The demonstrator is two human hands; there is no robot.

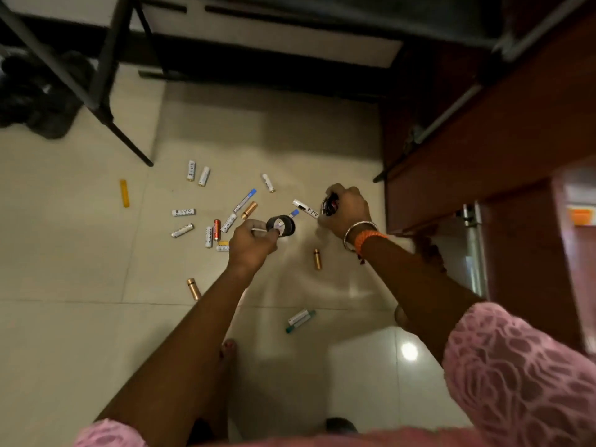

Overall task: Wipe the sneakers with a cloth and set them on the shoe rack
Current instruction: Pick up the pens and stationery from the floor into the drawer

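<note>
Roughly nineteen batteries (182, 212) lie scattered on the floor (80, 253). The left hand (250, 241) grips a black round case (281, 225); the right hand (346, 209) grips its lid (329, 204). Dark, blurred sneakers (35, 91) sit far left, beside the rack (106, 75).

I see a pale tiled floor (80, 253) with a bright light glare (409, 351) at lower right; a black metal frame (106, 75) stands upper left; reddish-brown wooden furniture (503, 140) fills the right side.
</note>
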